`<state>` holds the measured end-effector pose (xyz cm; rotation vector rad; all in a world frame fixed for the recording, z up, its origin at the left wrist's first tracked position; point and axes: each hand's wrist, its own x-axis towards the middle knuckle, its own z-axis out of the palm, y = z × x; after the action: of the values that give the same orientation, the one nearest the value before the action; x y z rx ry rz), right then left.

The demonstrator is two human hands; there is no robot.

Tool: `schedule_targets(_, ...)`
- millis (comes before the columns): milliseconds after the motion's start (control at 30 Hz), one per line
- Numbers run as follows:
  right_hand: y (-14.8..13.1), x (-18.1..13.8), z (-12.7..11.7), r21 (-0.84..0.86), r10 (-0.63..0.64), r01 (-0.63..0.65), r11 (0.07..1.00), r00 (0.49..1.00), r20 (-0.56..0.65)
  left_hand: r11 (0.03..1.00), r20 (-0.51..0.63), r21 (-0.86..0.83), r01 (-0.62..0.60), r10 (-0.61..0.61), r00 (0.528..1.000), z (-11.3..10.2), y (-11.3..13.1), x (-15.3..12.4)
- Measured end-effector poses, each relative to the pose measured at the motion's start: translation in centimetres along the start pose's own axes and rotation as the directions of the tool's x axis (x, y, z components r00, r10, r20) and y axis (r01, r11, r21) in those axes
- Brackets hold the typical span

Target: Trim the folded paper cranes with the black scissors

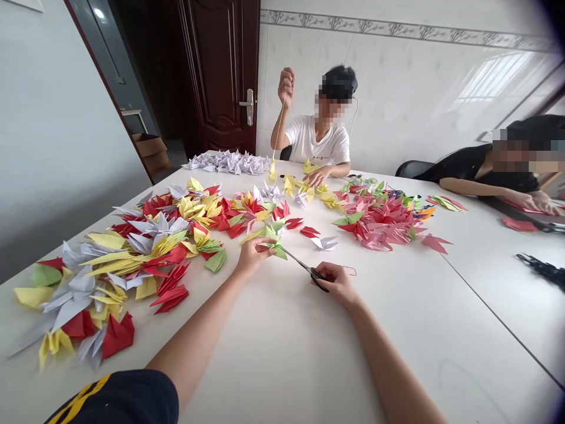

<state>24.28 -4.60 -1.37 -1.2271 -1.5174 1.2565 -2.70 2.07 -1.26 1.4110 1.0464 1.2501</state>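
My left hand (253,257) is closed on a light green folded paper crane (277,249) above the white table. In my right hand (336,282) is a pair of scissors (318,280) with black finger loops. Their long, thin metal blades reach left to the crane; whether they are parted cannot be made out. A thin red line (352,271), perhaps a thread, sticks out beyond my right hand. Just past the crane lie red folded pieces (310,232) and a white one (325,242).
A big heap of red, yellow, white and green cranes (154,235) covers the left side. Pink cranes (384,218) lie right of centre, white ones (229,162) at the back. Opposite, a person (320,138) lifts a string; another person (494,165) handles red paper at right.
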Motion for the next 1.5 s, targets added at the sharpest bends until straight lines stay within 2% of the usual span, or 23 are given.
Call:
schedule_targets(200, 0.0, -0.3, 0.4, -0.178, -0.010, 0.003, 0.984, 0.999, -0.037, 0.998, -0.039, 0.024, -0.064, 0.064, 0.997, 0.0, 0.1, 0.1)
schedule_targets(367, -0.3, -0.5, 0.9, -0.376, -0.104, 0.061, 0.925, 0.990, -0.097, 1.000, -0.030, -0.008, -0.013, 0.013, 0.999, -0.2, -0.9, 0.4)
schedule_targets(533, -0.3, -0.7, 1.8, -0.486, -0.089, 0.031, 0.873, 0.991, -0.097, 1.000, -0.028, -0.028, -0.009, 0.008, 1.000, -0.4, -1.7, 0.2)
schedule_targets(667, -0.4, -0.6, 2.1, -0.487, -0.070, 0.002, 0.873, 0.990, -0.123, 1.000, -0.016, -0.022, -0.021, 0.020, 1.000, -0.3, -1.6, 0.1)
schedule_targets(833, -0.5, -0.3, 2.0, -0.435, -0.003, -0.044, 0.899, 0.994, -0.107, 0.988, -0.013, -0.152, 0.009, -0.011, 1.000, 0.2, -1.1, 0.2)
schedule_targets(1033, -0.6, 0.1, 1.8, -0.309, 0.070, -0.067, 0.949, 0.998, -0.001, 0.958, -0.023, -0.277, 0.076, -0.085, 0.996, 0.4, -0.1, 0.2)
schedule_targets(1200, -0.6, 0.1, 1.6, -0.274, 0.063, -0.046, 0.961, 0.997, 0.053, 0.914, -0.003, -0.392, 0.108, -0.118, 0.993, 0.3, 0.1, 0.3)
schedule_targets(1500, -0.4, 0.0, 1.5, -0.209, 0.022, -0.007, 0.978, 0.997, 0.071, 0.934, -0.065, -0.341, 0.109, -0.139, 0.988, 0.1, 0.1, 0.3)
